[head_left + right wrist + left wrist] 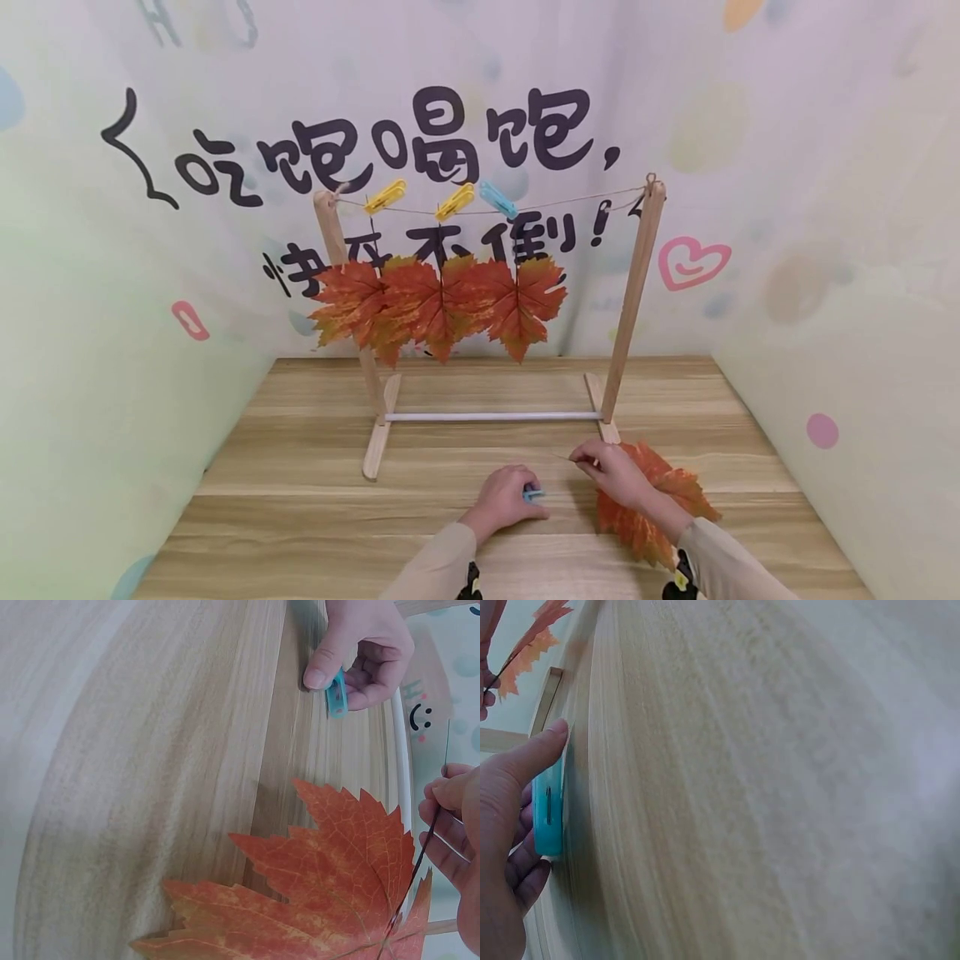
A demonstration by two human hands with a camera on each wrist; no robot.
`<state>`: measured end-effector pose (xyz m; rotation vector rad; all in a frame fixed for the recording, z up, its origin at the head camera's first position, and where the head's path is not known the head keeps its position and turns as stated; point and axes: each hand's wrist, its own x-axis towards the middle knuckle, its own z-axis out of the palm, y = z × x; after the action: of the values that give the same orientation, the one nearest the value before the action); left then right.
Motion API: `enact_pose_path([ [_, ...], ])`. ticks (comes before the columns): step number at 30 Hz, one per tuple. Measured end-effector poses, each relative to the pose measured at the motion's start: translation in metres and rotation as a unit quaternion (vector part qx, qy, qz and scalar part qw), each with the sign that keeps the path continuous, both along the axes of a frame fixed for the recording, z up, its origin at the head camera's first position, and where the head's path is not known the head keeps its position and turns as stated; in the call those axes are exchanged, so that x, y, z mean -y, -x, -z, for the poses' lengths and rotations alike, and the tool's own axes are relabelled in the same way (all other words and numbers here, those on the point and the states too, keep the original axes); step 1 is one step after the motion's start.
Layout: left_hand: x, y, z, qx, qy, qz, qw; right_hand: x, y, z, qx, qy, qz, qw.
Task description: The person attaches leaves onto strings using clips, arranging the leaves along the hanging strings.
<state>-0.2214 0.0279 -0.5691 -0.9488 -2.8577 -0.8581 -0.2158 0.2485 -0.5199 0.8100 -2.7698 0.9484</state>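
Note:
Low over the front of the table, my left hand (508, 502) grips a blue clothespin (548, 814) between thumb and fingers. To its right, my right hand (617, 475) pinches the thin dark stem (426, 844) of an orange-red maple leaf (330, 870). The stem's free end points left toward the clothespin, and the leaf blade spreads beneath my right wrist. Behind both hands stands a wooden rack (633, 304) with a string across its top. Three similar leaves (442, 304) hang there by their stems, pinned by two yellow clothespins (455, 202) and a blue one (498, 200).
A white rod (495, 416) joins the rack's two posts near the table. The rack's wooden feet (377, 450) reach forward on the wood-grain table (315, 533). Printed cloth walls (825, 250) enclose the back and both sides.

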Motion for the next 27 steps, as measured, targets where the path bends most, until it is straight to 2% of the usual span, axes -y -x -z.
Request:
enact_pose_path([
  [9, 0.004, -0.002, -0.003, 0.023, -0.042, -0.001, 0.9989, 0.001, 0.003, 0.001, -0.007, 0.004, -0.004, 1.0],
  [18, 0.01, -0.001, -0.016, 0.055, -0.109, -0.007, 0.9925, 0.001, 0.003, -0.005, -0.014, 0.001, -0.005, 0.9999],
  [22, 0.014, 0.003, -0.022, 0.067, -0.121, -0.011, 0.9903, 0.002, 0.004, -0.009, -0.01, -0.002, -0.004, 0.9999],
  [27, 0.021, 0.013, -0.035, 0.073, -0.143, -0.017, 0.9868, 0.002, 0.008, -0.015, -0.011, 0.0, 0.002, 0.9999],
])
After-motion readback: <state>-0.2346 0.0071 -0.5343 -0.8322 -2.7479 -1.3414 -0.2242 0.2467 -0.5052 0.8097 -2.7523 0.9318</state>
